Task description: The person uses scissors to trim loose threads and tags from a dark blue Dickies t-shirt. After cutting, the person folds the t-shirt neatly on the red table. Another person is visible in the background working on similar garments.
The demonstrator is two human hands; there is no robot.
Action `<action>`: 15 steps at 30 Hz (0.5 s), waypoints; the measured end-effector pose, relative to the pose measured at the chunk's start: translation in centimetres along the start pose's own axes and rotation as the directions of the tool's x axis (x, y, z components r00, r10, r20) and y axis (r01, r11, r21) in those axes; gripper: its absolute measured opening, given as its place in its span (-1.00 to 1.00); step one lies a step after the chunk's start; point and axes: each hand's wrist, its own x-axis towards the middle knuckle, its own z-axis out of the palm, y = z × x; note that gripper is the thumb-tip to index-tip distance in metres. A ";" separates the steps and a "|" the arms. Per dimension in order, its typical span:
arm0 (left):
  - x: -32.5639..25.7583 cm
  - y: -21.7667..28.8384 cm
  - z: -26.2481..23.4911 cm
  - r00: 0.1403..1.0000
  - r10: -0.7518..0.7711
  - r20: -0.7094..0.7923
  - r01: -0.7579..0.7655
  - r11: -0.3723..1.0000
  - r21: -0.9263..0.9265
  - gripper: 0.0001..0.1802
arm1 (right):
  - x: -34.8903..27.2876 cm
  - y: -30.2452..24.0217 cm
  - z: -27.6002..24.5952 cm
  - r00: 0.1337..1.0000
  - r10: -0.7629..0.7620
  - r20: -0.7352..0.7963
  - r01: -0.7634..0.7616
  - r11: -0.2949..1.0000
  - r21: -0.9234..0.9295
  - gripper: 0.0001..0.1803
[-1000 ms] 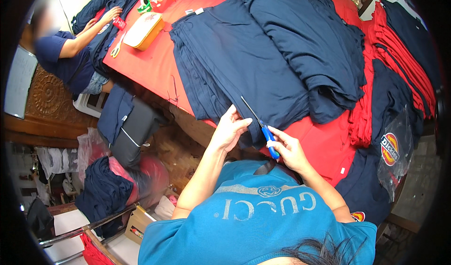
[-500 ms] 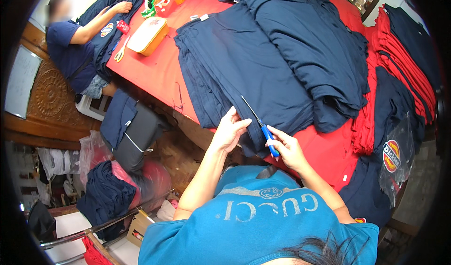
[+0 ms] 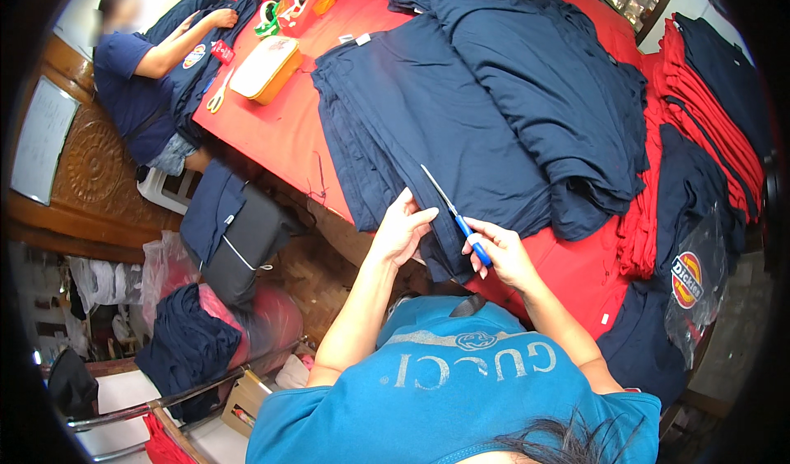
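the right hand is closed around the blue plastic handle of a pair of blue-handled scissors with slim grey metal blades; thumb and fingers wrap the handle just below the blades. the blades look nearly together, though any narrow gap is too small to make out. they slant up and to the left, lying over the near edge of a broad layered pile of dark navy fabric, their tip pointing away from the body.

the left hand is at that same edge, just left of the blades, its thumb and forefinger spread apart with a gap between their tips. whether its other fingers grip the fabric from beneath cannot be told.

the pile lies on a bright red flat-topped table. near its far left side stand a yellow-sided rectangular box with a pale lid and, just beside it, a pair of yellow-handled scissors. beyond these, a co-worker in a navy shirt handles more dark fabric.
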 end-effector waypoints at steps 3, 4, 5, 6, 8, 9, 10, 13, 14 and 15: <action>-0.2 -0.4 -0.4 1.000 0.009 -0.020 -0.010 1.000 -0.005 -0.50 | -0.3 -1.1 -0.1 1.000 0.005 0.021 -0.006 0.999 0.044 -0.49; -0.4 -0.2 0.2 0.998 -0.023 -0.066 0.023 1.000 0.004 -0.50 | -0.9 -1.7 0.1 1.000 -0.022 0.008 0.022 1.000 -0.005 -0.48; -1.0 -0.3 1.1 0.993 -0.055 -0.106 0.056 0.998 0.007 -0.50 | -1.4 -2.0 0.2 0.999 -0.051 -0.010 0.050 0.997 -0.058 -0.48; -1.6 -0.6 1.7 0.984 -0.101 -0.145 0.117 0.987 0.106 -0.52 | -1.8 -1.4 0.3 0.984 -0.175 -0.037 0.170 0.978 -0.117 -0.44; -3.0 -1.7 2.1 0.969 -0.187 -0.162 0.228 0.929 0.293 -0.55 | -3.0 -2.2 1.2 0.950 -0.312 0.024 0.298 0.877 -0.377 -0.33; -3.5 -2.9 1.9 0.965 -0.200 -0.170 0.249 0.901 0.355 -0.57 | -3.3 -2.6 1.4 0.908 -0.404 0.111 0.398 0.749 -0.529 -0.28; -4.1 -4.3 1.4 0.966 -0.223 -0.128 0.248 0.941 0.231 -0.68 | -4.0 -3.4 1.4 0.896 -0.371 0.245 0.431 0.585 -0.688 -0.23; -5.6 -7.7 -0.1 0.986 -0.159 0.056 0.164 0.982 -0.089 -0.87 | -4.6 -3.3 2.0 0.801 -0.286 0.527 0.598 0.326 -0.732 -0.22; -5.8 -8.5 -0.7 0.984 -0.180 0.010 0.180 0.980 -0.079 -0.86 | -4.4 -3.5 2.4 0.743 -0.299 0.599 0.663 0.205 -0.720 -0.25; -6.0 -9.1 -1.2 0.979 -0.199 -0.037 0.196 0.978 -0.072 -0.84 | -3.9 -3.5 2.5 0.739 -0.262 0.621 0.665 0.139 -0.734 -0.27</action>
